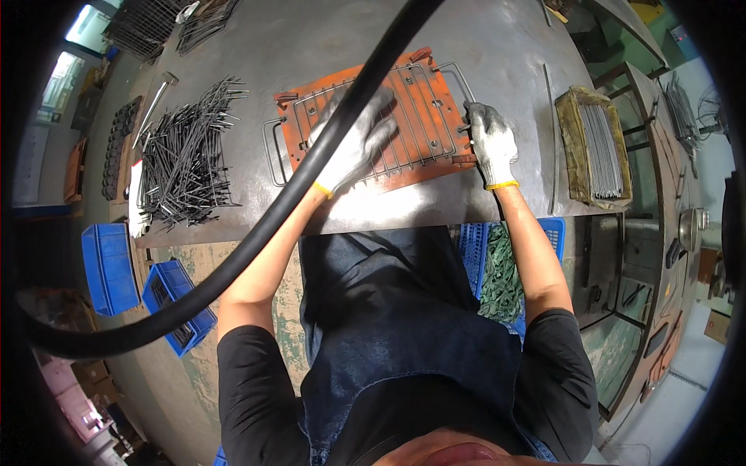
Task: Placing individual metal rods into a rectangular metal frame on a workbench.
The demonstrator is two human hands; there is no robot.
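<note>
A rack of thin parallel metal rods in a wire frame (423, 105) lies on an orange jig plate (299, 136) with raised corner blocks. My left hand (361, 144), in a white glove with grey fingers, rests over the rods with its fingers stretched out. A black hose (311, 167) crosses in front and covers part of that hand. At the plate's right side, my gloved right hand (494, 141) has its fingers curled around the bent wire handle (457, 74). Another wire handle (272, 155) sticks out at the plate's left.
A heap of loose metal rods (186, 151) lies on the metal table (264, 46) at left, near a hammer (159, 97). To the right stands a worn box (571, 147) holding straight rods. Blue bins (109, 268) and a blue crate (472, 248) with green strips sit below the edge.
</note>
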